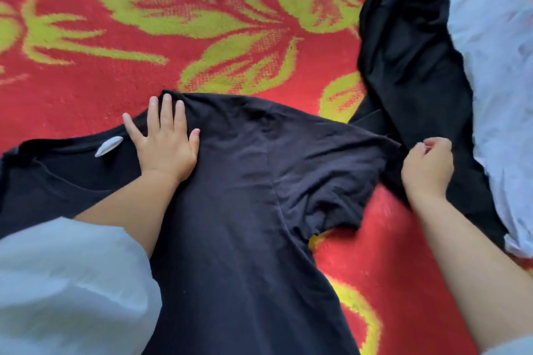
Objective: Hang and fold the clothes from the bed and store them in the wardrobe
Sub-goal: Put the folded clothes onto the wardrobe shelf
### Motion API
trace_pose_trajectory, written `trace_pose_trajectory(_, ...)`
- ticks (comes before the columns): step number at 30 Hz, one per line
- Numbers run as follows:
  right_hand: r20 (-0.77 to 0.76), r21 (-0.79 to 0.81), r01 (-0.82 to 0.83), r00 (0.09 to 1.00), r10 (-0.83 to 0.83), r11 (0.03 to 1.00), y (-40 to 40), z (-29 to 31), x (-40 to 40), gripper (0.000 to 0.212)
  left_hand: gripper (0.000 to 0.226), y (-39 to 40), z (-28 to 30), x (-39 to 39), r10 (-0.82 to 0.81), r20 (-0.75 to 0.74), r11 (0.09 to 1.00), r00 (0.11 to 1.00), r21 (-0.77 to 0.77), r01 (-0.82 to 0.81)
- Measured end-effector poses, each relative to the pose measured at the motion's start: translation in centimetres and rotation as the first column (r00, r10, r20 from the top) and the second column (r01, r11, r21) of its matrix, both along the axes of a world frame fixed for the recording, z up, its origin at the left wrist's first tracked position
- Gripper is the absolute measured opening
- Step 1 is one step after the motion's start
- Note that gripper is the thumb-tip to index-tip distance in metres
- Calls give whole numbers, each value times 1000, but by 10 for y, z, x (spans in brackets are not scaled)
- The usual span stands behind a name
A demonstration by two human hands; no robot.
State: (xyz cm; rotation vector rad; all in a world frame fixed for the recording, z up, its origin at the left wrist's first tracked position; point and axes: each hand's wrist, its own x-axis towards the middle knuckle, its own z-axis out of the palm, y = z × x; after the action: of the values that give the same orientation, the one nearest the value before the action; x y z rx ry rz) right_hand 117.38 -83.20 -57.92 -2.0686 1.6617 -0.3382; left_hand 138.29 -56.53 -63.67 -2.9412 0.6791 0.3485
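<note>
A dark navy T-shirt lies spread on the red and green patterned bed cover, its neck to the left with a white label showing. My left hand presses flat on the shirt near the shoulder, fingers straight. My right hand has its fingers curled at the tip of the shirt's right sleeve; whether it pinches the cloth I cannot tell. A second black garment lies crumpled just beyond the right hand, running up to the right.
A pale blue-white garment lies at the right edge, partly under the black one. The bed cover stretches bare across the top left. My own light sleeve fills the bottom left corner.
</note>
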Motion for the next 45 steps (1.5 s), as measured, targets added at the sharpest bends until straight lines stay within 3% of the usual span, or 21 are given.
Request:
trace_pose_trajectory(4, -57, 146, -2, 998, 10, 989, 36, -8, -20, 41, 57, -12, 15, -9, -13, 34, 999, 999, 38, 12)
trace_pose_trajectory(7, -155, 296, -4, 986, 52, 955, 78, -21, -31, 52, 55, -20, 22, -39, -82, 28, 992, 996, -89, 85)
trace_pose_trajectory(9, -146, 314, 32, 989, 15, 949, 85, -28, -30, 37, 54, -21, 18, -75, -140, 46, 968, 989, -202, 146)
trace_pose_trajectory(11, -42, 327, 64, 998, -54, 943, 80, -28, -22, 29, 57, -21, 8, -105, -157, 7, 956, 988, -251, 153)
trace_pose_trajectory(14, 132, 261, 85, 984, -123, 961, 66, -17, -12, 17, 66, -21, -4, -122, -157, -34, 966, 987, -212, 147)
trace_pose_trajectory(16, 90, 235, 72, 991, -96, 969, 58, -15, -12, 10, 69, -22, -6, -119, -174, -43, 969, 984, -185, 163)
trace_pose_trajectory(18, -27, 234, 42, 999, -37, 971, 55, -22, -16, 21, 71, -22, -8, -119, -178, -54, 970, 982, -180, 166)
trace_pose_trajectory(22, -43, 209, 48, 998, -40, 977, 58, -31, -23, 42, 71, -25, -12, -121, -175, -48, 965, 983, -207, 162)
trace_pose_trajectory(27, -176, 399, 238, 968, -180, 886, 61, -31, -4, 73, 74, -22, -14, -120, -158, -83, 971, 984, -192, 140)
trace_pose_trajectory(29, -179, 452, 249, 966, -187, 856, 59, -33, 5, 66, 77, -23, -12, -121, -158, -93, 973, 983, -187, 139)
trace_pose_trajectory(32, 99, 441, 147, 973, -211, 885, 56, -27, 16, 14, 80, -26, -11, -120, -156, -93, 972, 983, -191, 136)
trace_pose_trajectory(34, 210, 343, -7, 975, -69, 939, 56, -10, 21, 31, 82, -24, -8, -118, -164, -99, 969, 981, -204, 141)
trace_pose_trajectory(37, 173, 49, -277, 948, 265, 960, 64, 21, 29, 26, 76, -21, -7, -115, -182, -173, 954, 968, -270, 131)
trace_pose_trajectory(39, 155, -70, -407, 897, 413, 911, 77, 39, 35, 16, 68, -17, 3, -104, -170, -318, 854, 933, -520, -22)
trace_pose_trajectory(41, 106, -144, -511, 844, 526, 848, 108, 51, 45, 17, 54, 2, 18, -82, -139, -436, 601, 889, -751, -274)
trace_pose_trajectory(43, 51, -207, -643, 746, 664, 738, 149, 55, 49, 26, 45, 37, 26, -55, 3, -503, 424, 864, -782, -457)
trace_pose_trajectory(45, 23, -198, -803, 569, 822, 562, 194, 45, 39, 41, 37, 76, 32, -38, 143, -579, 390, 803, -712, -583)
